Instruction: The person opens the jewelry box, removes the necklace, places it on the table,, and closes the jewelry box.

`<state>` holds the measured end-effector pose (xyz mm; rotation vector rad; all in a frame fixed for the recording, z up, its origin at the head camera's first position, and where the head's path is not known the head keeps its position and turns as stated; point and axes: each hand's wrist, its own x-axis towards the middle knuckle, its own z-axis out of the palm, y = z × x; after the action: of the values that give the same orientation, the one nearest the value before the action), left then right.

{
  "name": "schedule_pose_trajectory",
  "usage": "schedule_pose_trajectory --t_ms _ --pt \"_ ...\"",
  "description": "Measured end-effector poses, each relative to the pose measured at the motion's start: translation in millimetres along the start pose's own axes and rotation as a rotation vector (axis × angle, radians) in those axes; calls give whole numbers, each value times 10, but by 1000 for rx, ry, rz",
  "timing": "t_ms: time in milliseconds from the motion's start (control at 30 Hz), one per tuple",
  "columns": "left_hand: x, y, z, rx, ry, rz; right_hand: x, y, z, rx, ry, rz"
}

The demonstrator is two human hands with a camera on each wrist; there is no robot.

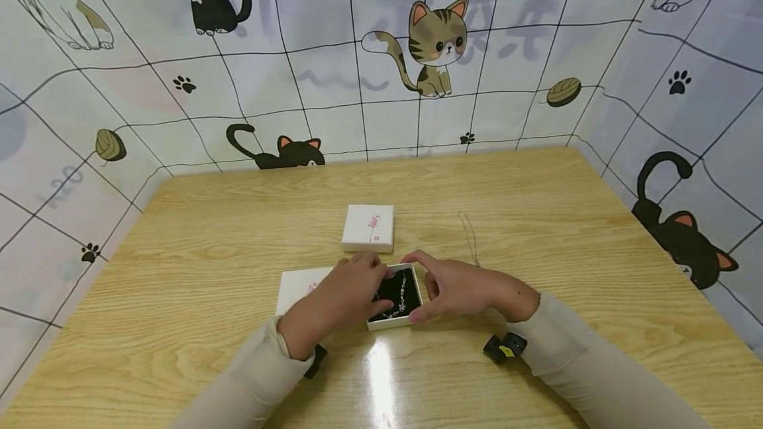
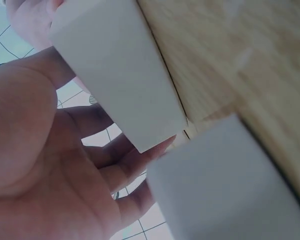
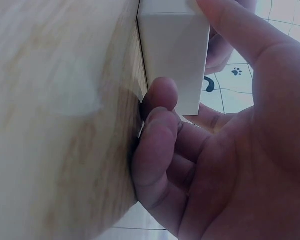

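Note:
A small open white jewelry box (image 1: pixel 390 324) with a black lining sits on the table in the head view. A silver bracelet (image 1: pixel 403 293) lies curved on the lining. My left hand (image 1: pixel 342 290) grips the box's left side, its thumb reaching over the lining beside the bracelet. With thumb at the near corner and index finger at the far one, my right hand (image 1: pixel 461 286) holds the right side. In the right wrist view, the other fingers (image 3: pixel 155 145) curl beside the white box wall (image 3: pixel 175 55). The left hand covers part of the bracelet.
A white box (image 1: pixel 367 227) with a pink flower print stands behind. Left of the open box lies another white printed piece (image 1: pixel 298 286), partly under my left forearm. A thin chain (image 1: pixel 467 234) rests beyond my right wrist. Cat-patterned cloth (image 1: pixel 328 85) walls the wooden table (image 1: pixel 208 250).

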<state>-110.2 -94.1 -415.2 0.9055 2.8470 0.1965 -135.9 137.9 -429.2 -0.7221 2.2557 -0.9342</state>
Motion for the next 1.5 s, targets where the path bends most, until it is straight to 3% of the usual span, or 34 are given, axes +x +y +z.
schedule_pose_trajectory --t_ms 667,1100,1500 --pt "-25 44 18 157 178 64 18 22 7 -8 5 -11" --pt "-22 72 2 266 168 60 23 36 11 -11 7 -19" --pt "-20 85 -35 260 174 51 14 17 0 -14 9 -22"
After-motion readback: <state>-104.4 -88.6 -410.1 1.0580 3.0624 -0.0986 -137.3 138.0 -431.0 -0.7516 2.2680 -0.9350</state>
